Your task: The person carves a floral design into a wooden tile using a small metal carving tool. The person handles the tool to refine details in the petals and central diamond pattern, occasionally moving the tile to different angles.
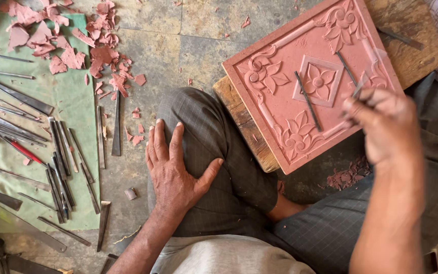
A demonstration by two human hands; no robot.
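Carved pink tile [310, 81] lies tilted on a wooden board [239, 114] in the upper right of the frame. From our head view, our right hand [384, 124] pinches a thin metal tool [357, 90] over its right part; two more tools [307, 100] rest on it. Our left hand [173, 170] lies spread flat on our knee [214, 137], lower centre. Chisels [62, 162] sit on a green cloth [72, 106] at left.
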